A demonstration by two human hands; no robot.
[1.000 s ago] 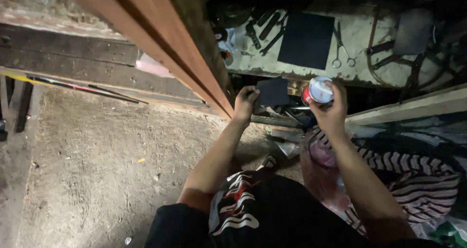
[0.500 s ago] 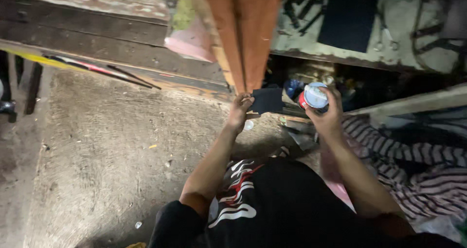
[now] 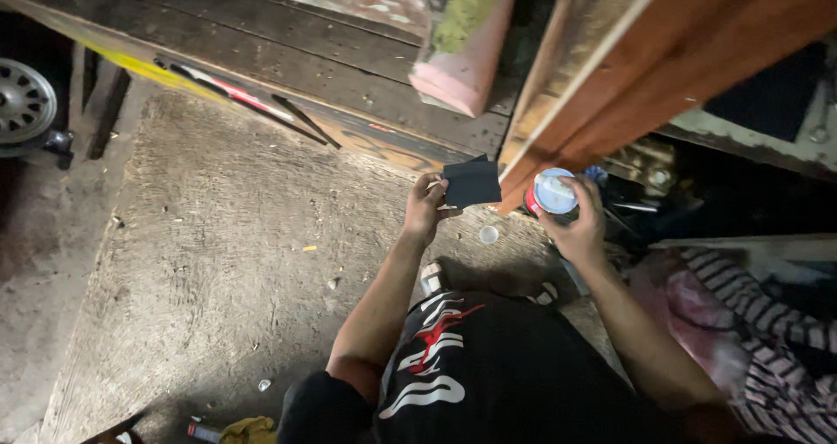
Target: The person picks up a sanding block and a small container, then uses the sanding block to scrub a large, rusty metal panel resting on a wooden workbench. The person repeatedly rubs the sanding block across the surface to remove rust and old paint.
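Observation:
My left hand [image 3: 425,210] pinches a small dark, folded sheet [image 3: 472,183] that looks like sandpaper, held up in front of me. My right hand [image 3: 577,230] grips a small round tin [image 3: 553,193] with a pale lid and a red side. Both hands hover just below the lower end of a reddish-brown wooden frame [image 3: 663,69] that slants across the upper right. Black shorts with a red and white print [image 3: 453,366] cover my lap below the hands.
Rough concrete floor [image 3: 218,261] spreads to the left. A small white cap [image 3: 489,234] lies on it between my hands. Dark wooden planks [image 3: 288,61] and a pink block [image 3: 466,47] stand behind. A wheel [image 3: 22,104] is at far left, striped cloth [image 3: 767,322] at right.
The view has swung left and down. My left hand has lifted the dark sheet away from the wooden frame into the open; my right hand still holds the tin.

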